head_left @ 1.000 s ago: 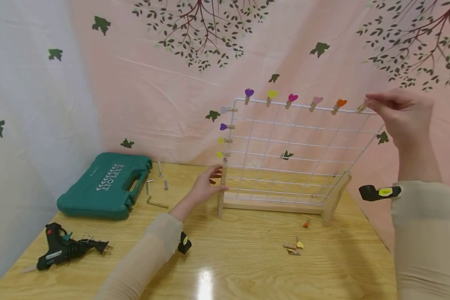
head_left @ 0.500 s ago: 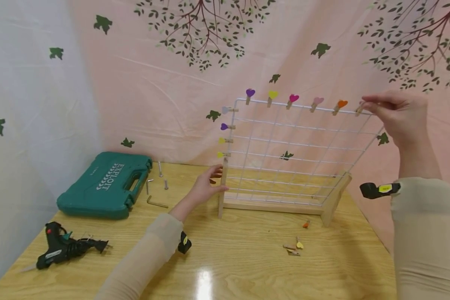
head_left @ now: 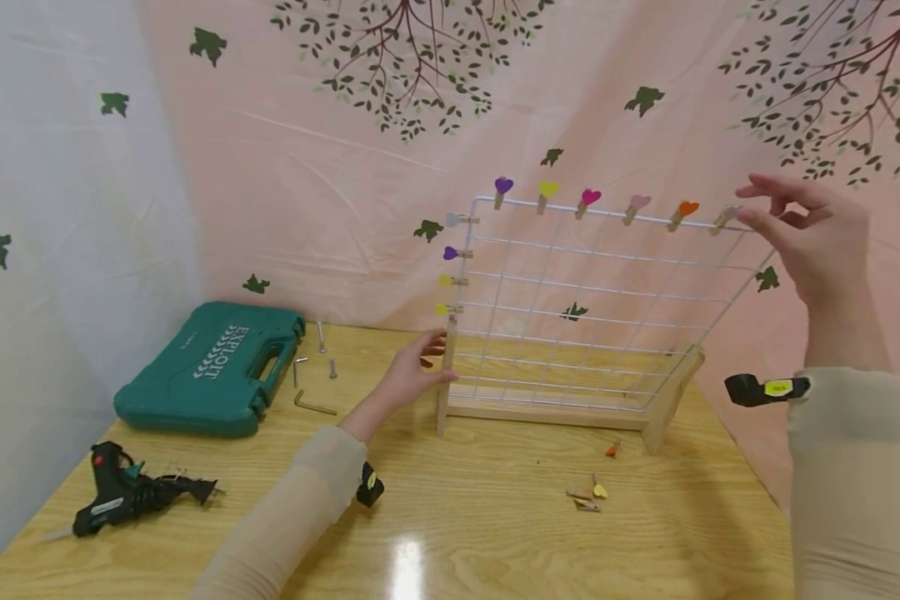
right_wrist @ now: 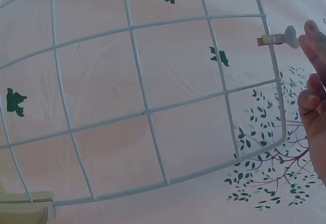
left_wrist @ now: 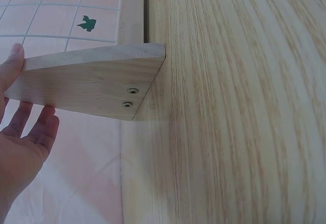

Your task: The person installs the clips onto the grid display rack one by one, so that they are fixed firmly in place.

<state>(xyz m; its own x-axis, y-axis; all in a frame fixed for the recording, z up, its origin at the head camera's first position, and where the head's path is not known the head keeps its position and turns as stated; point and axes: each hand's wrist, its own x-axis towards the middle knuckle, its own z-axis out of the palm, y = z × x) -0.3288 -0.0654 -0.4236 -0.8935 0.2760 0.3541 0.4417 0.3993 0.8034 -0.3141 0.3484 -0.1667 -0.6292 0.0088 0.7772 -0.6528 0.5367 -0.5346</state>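
My left hand (head_left: 411,368) grips the upright wooden side board (left_wrist: 89,76) of a stand, thumb on one side and fingers on the other. Two screw heads show low on that board in the left wrist view. The stand carries a white wire grid (right_wrist: 146,112). At the grid's top right, a small clothespin with a whitish heart (right_wrist: 291,36) is clipped on the top wire. Right beside that heart is my right hand (head_left: 825,237), its thumb and index finger spread apart. More heart clothespins, such as an orange one (head_left: 687,209), line the top wire and left side.
Several loose clothespins (head_left: 587,504) and an orange-heart one (head_left: 612,449) lie in front of the stand. At left are a green tool case (head_left: 213,367), a black glue gun (head_left: 131,496), bolts and a hex key (head_left: 315,407). A printed curtain (head_left: 360,208) hangs behind.
My right thumb and index finger have parted and let go of the clothespin, which stays on the top wire with its whitish heart now showing. My left hand keeps its place.
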